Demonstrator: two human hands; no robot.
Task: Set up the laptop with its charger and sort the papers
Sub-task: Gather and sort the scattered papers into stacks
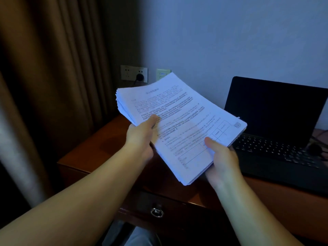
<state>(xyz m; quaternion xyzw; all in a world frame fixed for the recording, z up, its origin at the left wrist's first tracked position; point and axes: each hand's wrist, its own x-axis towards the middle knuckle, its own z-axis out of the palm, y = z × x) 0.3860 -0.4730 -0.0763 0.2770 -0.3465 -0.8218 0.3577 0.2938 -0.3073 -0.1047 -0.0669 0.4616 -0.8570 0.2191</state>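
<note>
Dim desk (92,150): laptop (276,121) open, plug (140,77) in; both hands (142,137) (221,157) gripping papers (177,121), sorting pending.

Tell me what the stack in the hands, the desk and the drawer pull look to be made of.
Stack of papers: thin white printed paper; the sheet edges fan and sag.
Desk: looks like reddish-brown wood or veneer with a glossy finish; its edge catches highlights.
Drawer pull: probably metal; a shiny silver ring.

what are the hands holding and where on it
A stack of papers: the left hand grips its left edge, the right hand its near right edge, thumbs on top.
</note>
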